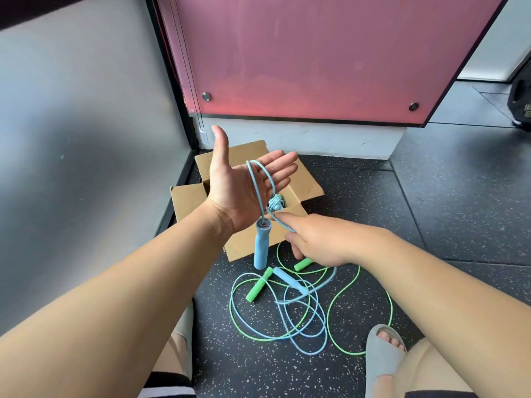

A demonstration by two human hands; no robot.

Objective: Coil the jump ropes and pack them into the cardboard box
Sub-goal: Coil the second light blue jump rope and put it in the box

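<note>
Status: roughly a third done, by my read.

**Done:** one coiled blue bundle (276, 203) sits in the cardboard box (198, 196), mid-frame behind your hands. It looks like a packed rope. Your left hand covers most of the box interior, so I can't tell if anything else is in there.

**In progress:** blue jump rope (260, 182).
- Your left hand (238, 185) is raised mid-frame, palm toward you, fingers straight, thumb spread wide. It grips nothing; the cord just drapes in one loop over the fingers.
- One blue handle (261, 245) hangs from that loop below your wrist, in front of the box's near wall.
- Your right hand (316, 242) is to its right, lower centre. The index finger lies out along the cord and the other fingers are curled. The cord goes in under the index and comes out blurred beneath the hand, which reads as a pinch on the cord.
- So this is the first wrap only. Most of the cord and the second blue handle (290, 280) lie on the floor (431, 225), lower centre.

**Not started:** green jump rope (260, 284).
- It lies loose on the floor, its cord crossing the blue loops.
- One handle is just left of the second blue handle; the other green handle (303, 264) is right under your right hand.

**Left to do:**
- Finish winding blue and box it.
- Free green from the tangle, coil it and box it.
- Expect the crossed cords to snag as you draw blue in.
</note>
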